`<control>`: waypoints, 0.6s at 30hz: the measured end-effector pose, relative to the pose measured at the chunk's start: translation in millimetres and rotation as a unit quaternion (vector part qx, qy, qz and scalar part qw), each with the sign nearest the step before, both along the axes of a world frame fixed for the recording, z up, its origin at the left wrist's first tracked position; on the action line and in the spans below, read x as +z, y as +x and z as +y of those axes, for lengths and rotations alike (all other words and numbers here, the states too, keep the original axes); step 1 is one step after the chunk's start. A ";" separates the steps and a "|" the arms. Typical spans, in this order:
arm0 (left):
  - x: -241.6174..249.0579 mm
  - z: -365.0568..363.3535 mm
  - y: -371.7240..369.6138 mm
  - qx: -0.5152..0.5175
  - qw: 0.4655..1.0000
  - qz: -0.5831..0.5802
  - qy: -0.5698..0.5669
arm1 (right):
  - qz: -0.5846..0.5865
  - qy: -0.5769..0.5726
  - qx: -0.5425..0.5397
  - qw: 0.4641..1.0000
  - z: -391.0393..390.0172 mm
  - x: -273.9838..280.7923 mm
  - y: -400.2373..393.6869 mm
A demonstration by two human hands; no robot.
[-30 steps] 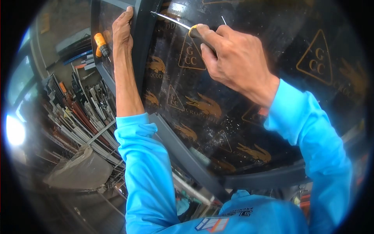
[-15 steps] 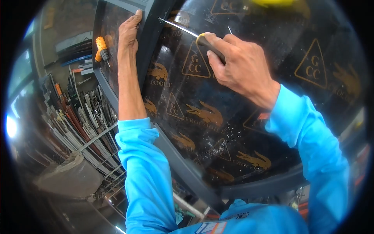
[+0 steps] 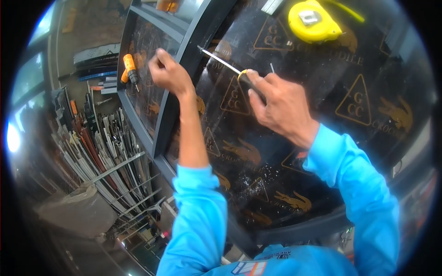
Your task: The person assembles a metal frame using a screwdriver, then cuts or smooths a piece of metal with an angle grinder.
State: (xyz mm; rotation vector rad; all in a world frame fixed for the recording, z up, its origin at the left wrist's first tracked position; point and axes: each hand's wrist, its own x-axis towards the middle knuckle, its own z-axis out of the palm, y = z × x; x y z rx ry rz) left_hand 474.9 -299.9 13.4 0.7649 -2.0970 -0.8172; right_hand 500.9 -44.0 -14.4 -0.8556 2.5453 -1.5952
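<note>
Right hand: the right hand (image 3: 287, 103) has its grip closed around the dark handle of the screwdriver (image 3: 246, 76), above the surface (image 3: 322, 142).
Screwdriver: shaft points far and left; the tip is at the right edge of the grey frame bar (image 3: 200, 34). Contact cannot be confirmed.
Thin rod: a short metal rod (image 3: 272, 68) shows just beyond the right hand; its lower end is hidden.
Left hand: the left hand (image 3: 172, 78) is raised beside the frame bar, on its left, fingers curled in. Cannot tell whether the grip holds anything.
Surface: dark board with gold crocodile and lettered triangle prints; pale debris (image 3: 260, 184) is scattered on its near part.
Drill: the orange and black drill (image 3: 131, 69) lies left of the left hand, near the outer left frame edge, bit pointing near.
Tape measure: the yellow tape measure (image 3: 313, 23) sits on the far part, well apart from the right hand.
Open room: board between right hand and tape measure is bare; room between left hand and drill is narrower.
Beyond left edge: long metal profiles (image 3: 99, 152) stand bunched in a rack.
</note>
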 end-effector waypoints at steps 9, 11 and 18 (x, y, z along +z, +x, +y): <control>-5.6 26.8 9.1 -0.045 0.886 -0.124 0.444 | -0.025 -0.004 0.006 1.000 -0.1 0.0 0.3; -4.7 24.7 4.8 -0.034 0.881 -0.102 0.460 | -0.026 0.003 0.003 1.000 0.2 0.8 -0.6; -13.6 18.7 0.9 -0.063 0.891 -0.097 0.439 | -0.053 0.014 0.009 0.998 -0.2 3.7 -2.3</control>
